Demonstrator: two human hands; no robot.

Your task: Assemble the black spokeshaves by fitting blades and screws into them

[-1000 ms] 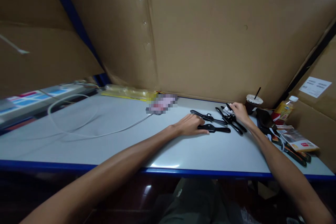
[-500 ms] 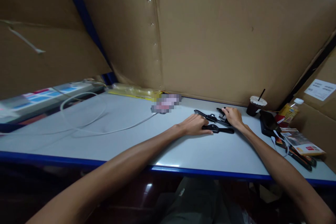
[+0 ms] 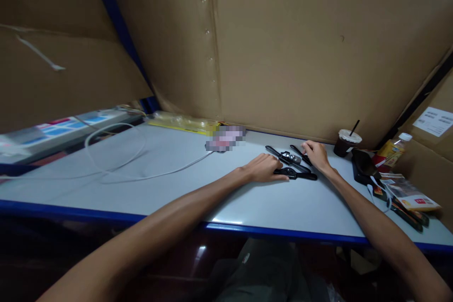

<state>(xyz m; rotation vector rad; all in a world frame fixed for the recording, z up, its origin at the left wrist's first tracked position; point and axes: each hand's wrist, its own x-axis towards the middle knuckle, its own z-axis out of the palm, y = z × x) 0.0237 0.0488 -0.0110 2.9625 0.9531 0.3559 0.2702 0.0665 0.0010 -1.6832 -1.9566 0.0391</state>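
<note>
Three black spokeshaves lie close together on the table, right of centre. My left hand [image 3: 265,168] is closed around the left handle of the nearest spokeshave [image 3: 290,173], whose right handle points out to the side. Just behind it rests the middle spokeshave [image 3: 286,156], set at a slant, with shiny metal at its centre. My right hand [image 3: 316,155] has its fingers closed on the far spokeshave [image 3: 296,150], which is partly hidden by the hand. A small grey metal piece [image 3: 296,161] shows between the middle and far tools; I cannot tell which it belongs to.
On the right stand a lidded drink cup [image 3: 347,143] with a straw, a black case [image 3: 363,167], a bottle [image 3: 392,151] and a packet [image 3: 408,192]. A white cable [image 3: 159,177] crosses the left of the table [image 3: 170,198]. Cardboard [image 3: 276,56] walls the back.
My right hand has shifted slightly at the far spokeshave, and more of the middle spokeshave's metal centre shows. My left hand keeps its hold. The view has moved slightly.
</note>
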